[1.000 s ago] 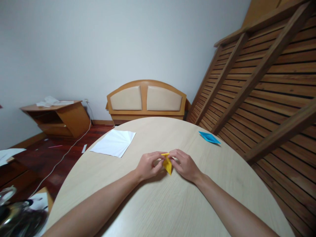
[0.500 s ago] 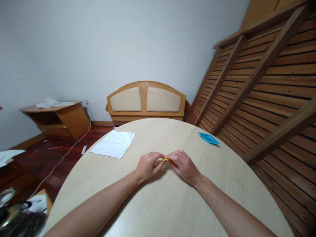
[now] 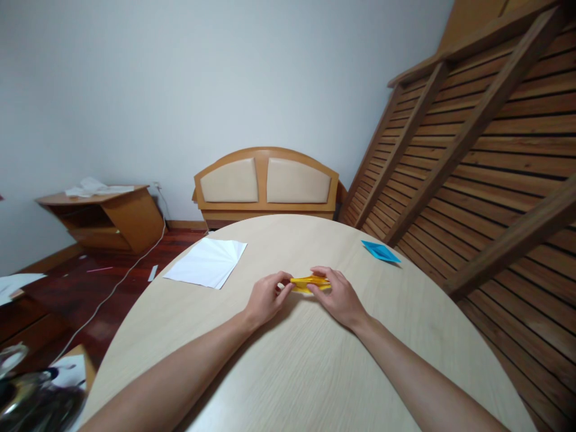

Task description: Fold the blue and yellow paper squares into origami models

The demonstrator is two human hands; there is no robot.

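Note:
Between my two hands is a small piece of folded yellow paper (image 3: 303, 287), held just above the round table (image 3: 288, 372). My left hand (image 3: 267, 298) pinches its left end between thumb and fingers. On the other side, my right hand (image 3: 339, 295) grips the right end, thumb below and fingers over the top, covering part of it. Several folded layers show along the paper's length. Farther off to the right lies a folded blue paper boat shape (image 3: 380, 252), touched by neither hand.
A creased white sheet of paper (image 3: 207, 263) lies at the table's left. Beyond the far edge stands a headboard (image 3: 262, 180). Wooden slats (image 3: 486, 144) lean along the right. A low cabinet (image 3: 130, 219) and a cable (image 3: 112, 291) are on the left.
My hands have moved slightly apart, and much more of the yellow paper now shows between them. The white sheet and the blue paper have stayed put.

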